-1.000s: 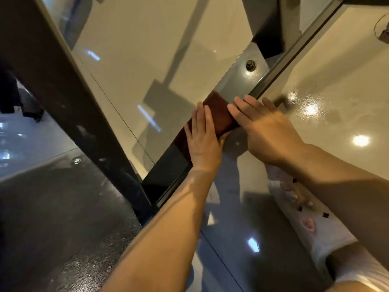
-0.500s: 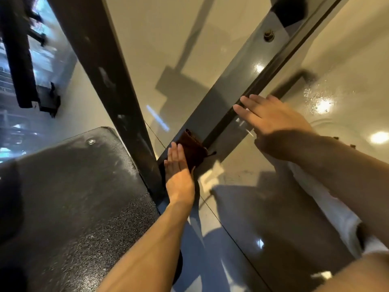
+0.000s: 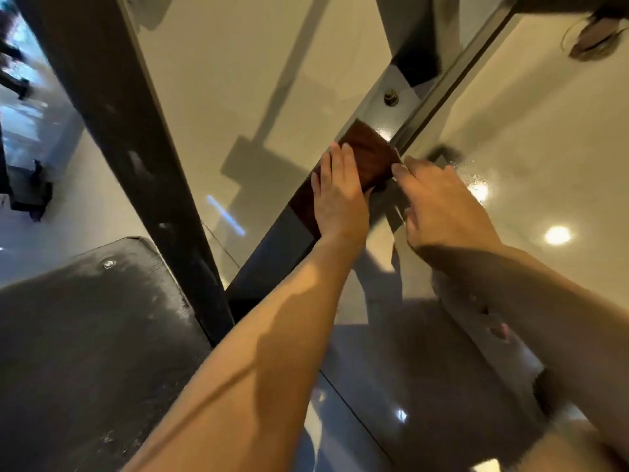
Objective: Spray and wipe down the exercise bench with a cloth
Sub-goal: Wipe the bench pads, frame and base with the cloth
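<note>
Since the frame half a second back, cloth and left hand have slid up the rail toward the bolt; right hand has closed in beside the cloth.

Floor: glossy beige tile, fills upper and right frame, lamp glare at right.
Pad: black, textured, lower left, one rivet near its top edge.
Post: dark, runs diagonally from upper left down to the pad's right edge.
Rail: dark metal, diagonal from centre toward upper right.
Left hand: flat on the cloth, fingers straight and together, pressing it to the rail at frame centre.
Right hand: just right of the cloth, fingers extended, loosely together, tips at the cloth's edge; contact unclear, blurred.
Cloth: dark brown, folded, on the rail below the bolt.
</note>
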`<state>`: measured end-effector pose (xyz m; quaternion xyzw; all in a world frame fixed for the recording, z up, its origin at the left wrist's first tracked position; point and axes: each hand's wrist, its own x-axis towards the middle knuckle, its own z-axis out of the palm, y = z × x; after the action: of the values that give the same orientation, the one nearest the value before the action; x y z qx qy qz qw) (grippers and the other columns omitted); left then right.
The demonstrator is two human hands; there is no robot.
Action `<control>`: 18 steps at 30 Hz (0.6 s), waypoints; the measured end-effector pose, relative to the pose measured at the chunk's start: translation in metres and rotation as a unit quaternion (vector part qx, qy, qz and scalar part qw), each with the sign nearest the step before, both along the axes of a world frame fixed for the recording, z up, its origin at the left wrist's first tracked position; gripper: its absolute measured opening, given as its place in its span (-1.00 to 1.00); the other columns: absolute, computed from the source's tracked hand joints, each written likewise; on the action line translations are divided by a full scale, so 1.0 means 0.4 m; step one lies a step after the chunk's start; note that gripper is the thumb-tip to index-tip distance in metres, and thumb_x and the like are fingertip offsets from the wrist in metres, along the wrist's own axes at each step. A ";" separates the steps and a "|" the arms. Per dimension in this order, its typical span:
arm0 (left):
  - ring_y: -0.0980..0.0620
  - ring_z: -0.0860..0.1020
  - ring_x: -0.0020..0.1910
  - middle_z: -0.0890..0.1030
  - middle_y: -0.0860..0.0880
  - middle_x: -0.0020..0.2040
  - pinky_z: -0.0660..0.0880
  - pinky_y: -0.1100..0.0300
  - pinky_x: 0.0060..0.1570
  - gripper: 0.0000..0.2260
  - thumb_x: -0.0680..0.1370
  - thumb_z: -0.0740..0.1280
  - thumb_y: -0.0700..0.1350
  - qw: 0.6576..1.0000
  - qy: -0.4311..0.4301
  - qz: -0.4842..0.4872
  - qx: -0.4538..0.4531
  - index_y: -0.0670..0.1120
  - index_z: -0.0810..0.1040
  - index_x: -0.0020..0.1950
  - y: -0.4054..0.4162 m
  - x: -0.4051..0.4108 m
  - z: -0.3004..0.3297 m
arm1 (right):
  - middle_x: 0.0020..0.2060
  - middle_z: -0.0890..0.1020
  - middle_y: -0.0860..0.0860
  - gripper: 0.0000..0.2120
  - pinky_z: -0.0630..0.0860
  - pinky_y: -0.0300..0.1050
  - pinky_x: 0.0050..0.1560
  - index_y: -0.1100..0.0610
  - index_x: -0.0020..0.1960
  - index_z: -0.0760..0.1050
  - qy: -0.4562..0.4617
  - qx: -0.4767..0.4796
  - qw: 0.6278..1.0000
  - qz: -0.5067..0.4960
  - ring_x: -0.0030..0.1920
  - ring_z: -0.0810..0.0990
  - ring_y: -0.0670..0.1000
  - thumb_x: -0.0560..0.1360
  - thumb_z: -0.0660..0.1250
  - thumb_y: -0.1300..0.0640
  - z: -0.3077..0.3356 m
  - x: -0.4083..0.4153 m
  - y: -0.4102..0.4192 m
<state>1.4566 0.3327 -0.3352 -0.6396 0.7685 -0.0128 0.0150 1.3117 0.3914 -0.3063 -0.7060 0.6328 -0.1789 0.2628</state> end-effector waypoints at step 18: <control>-0.19 0.22 0.51 0.26 -0.20 0.52 0.13 -0.16 0.44 -0.32 0.51 0.42 -0.11 0.994 0.014 0.105 -0.006 -0.23 0.19 0.53 0.093 0.056 -0.003 | 0.59 -0.13 0.03 -0.26 -0.28 -0.02 0.50 0.03 0.60 -0.15 0.132 0.009 0.974 0.185 0.57 -0.18 0.06 0.57 0.20 0.16 0.035 -0.197 -0.126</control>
<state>1.4791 0.3700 -0.3363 -0.7166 0.6974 -0.0073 0.0016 1.2328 0.3409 -0.2924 -0.8257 0.5222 -0.0264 0.2117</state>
